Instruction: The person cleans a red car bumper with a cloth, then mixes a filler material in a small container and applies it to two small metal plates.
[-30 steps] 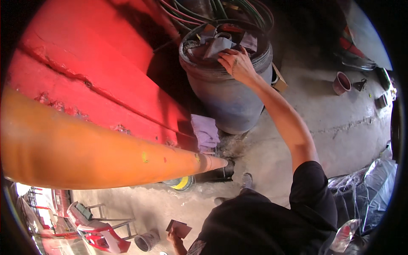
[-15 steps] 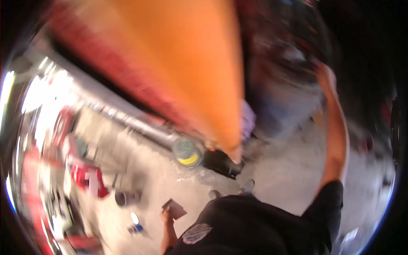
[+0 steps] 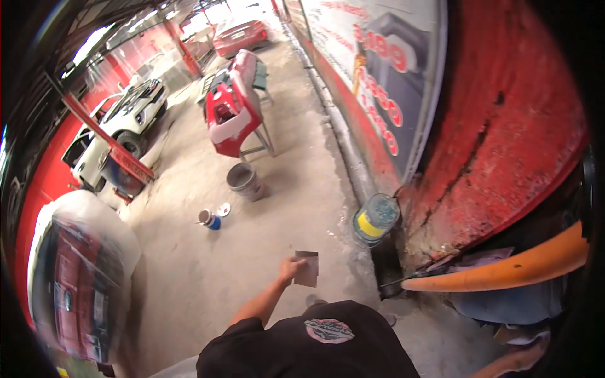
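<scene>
Head cam: the right hand (image 3: pixel 528 357) is a blurry smudge low on the right, so I can't tell if its fingers are apart or gripping anything. The barrel (image 3: pixel 510 305) near it is partly hidden behind the orange pipe (image 3: pixel 498 269), itself cut off on the right. The left hand (image 3: pixel 290 269) has fingers clamped on a brown sheet (image 3: pixel 307 272) above the floor (image 3: pixel 189 271); could be a stack, can't tell. Counts: two buckets (one grey (image 3: pixel 244 183), one yellow-banded (image 3: pixel 376 220) at the floor's wall-side edge), one can (image 3: pixel 209 220), one bumper (image 3: pixel 246 104).
</scene>
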